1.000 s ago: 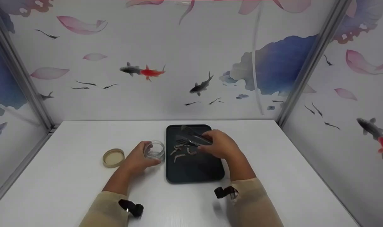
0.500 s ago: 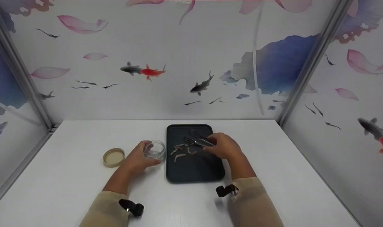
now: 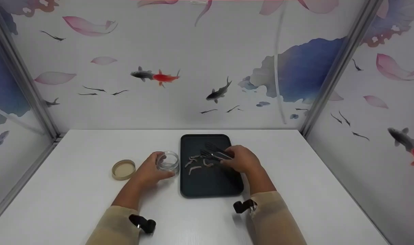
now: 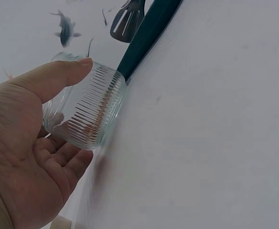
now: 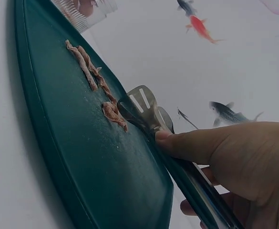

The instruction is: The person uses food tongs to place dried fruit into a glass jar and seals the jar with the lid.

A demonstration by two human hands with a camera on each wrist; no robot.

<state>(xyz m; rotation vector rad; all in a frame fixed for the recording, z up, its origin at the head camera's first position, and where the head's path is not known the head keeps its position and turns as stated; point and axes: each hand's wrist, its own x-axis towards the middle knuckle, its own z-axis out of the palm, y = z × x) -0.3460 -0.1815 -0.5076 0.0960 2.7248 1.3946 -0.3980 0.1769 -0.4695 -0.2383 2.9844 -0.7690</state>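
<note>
My left hand (image 3: 149, 172) grips a small clear ribbed glass jar (image 3: 167, 161) standing on the white table just left of a dark tray (image 3: 210, 183). In the left wrist view my fingers (image 4: 58, 78) curl round the jar (image 4: 89, 112). My right hand (image 3: 241, 159) holds metal tongs (image 3: 212, 152) over the tray; their slotted tips (image 5: 141, 107) hover close to thin pinkish meat strips (image 3: 196, 163) lying on the tray (image 5: 82, 181). The strips (image 5: 89, 71) lie loose, none between the tongs.
A round tan lid (image 3: 123, 169) lies flat on the table left of the jar. Patterned fish-print walls close in the table on three sides, with metal corner posts (image 3: 333, 71). Black wrist mounts (image 3: 142, 223) sit on both sleeves.
My right hand has drawn the tongs slightly right and down toward the strips, and the tong arms have come closer together. The left hand and jar have stayed put.
</note>
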